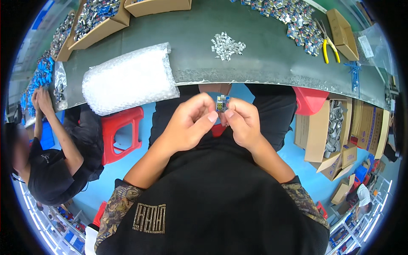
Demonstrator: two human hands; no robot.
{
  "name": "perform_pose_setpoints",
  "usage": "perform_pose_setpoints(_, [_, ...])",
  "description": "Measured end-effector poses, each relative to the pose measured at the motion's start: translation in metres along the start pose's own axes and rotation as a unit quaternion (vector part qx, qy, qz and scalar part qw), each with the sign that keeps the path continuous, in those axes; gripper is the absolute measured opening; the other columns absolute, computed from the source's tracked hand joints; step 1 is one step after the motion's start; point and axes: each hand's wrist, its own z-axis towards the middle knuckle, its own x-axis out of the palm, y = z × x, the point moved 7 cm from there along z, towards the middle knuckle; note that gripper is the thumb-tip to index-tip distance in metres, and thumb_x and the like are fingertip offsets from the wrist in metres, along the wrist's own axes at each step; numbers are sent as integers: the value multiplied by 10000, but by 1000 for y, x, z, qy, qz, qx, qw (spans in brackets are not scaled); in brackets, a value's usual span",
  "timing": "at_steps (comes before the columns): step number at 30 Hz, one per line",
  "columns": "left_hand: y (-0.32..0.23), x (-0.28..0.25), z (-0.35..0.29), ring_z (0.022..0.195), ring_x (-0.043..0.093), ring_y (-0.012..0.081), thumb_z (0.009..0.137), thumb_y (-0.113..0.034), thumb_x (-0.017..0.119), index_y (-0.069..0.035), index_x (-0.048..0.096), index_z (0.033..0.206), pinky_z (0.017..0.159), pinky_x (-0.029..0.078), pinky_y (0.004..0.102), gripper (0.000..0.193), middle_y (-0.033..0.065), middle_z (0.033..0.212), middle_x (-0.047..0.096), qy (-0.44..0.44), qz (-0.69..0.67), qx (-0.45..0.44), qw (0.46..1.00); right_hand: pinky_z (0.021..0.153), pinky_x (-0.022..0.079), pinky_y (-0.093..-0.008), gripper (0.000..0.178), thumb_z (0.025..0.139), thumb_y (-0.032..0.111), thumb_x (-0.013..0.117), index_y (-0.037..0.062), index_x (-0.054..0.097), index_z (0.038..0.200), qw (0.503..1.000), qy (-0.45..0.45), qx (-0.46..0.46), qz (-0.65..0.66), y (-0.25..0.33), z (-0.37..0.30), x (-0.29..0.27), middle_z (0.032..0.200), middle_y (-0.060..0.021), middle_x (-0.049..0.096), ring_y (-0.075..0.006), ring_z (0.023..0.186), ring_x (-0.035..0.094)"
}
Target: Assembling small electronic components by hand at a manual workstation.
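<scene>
The table (263,63) top looks like dull grey cloth with a shiny metal edge. At ten o'clock lies crinkly clear plastic bubble wrap (129,78). Brown paper boxes (100,29) hold shiny metal bits.

You can see only the top face of the small blue module (222,103) — your fingers cover its lower part and sides, and its markings are too small to tell. Your left hand (189,123) and right hand (240,121) hide each other's fingertips where they meet. The far cardboard boxes (100,19) run off the top edge, their contents a blur of grey and blue bits. The loose metal clips (227,44) are too small to make out singly. At far left, the co-worker's hands (40,100) sit at the rim — what they touch is unclear.
</scene>
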Motion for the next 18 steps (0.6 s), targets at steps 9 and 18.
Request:
perform_pose_setpoints(9, [-17, 5, -2, 786, 547, 36, 961, -79, 608, -11, 554, 1028, 664, 443, 198, 110, 7, 913, 614, -75, -98, 76, 989, 630, 427, -252, 121, 867, 95, 637, 31, 540, 902, 996, 28, -68, -56, 18, -5, -2, 819, -25, 568, -103, 690, 513])
perform_pose_setpoints(18, [-15, 5, 1, 798, 582, 27, 951, -72, 620, -21, 563, 981, 669, 463, 183, 82, 14, 907, 639, -75, -86, 81, 990, 607, 457, -223, 482, 712, -28, 770, 26, 603, 1161, 969, 10, -130, -209, 45, 4, -9, 808, -26, 595, -88, 709, 571])
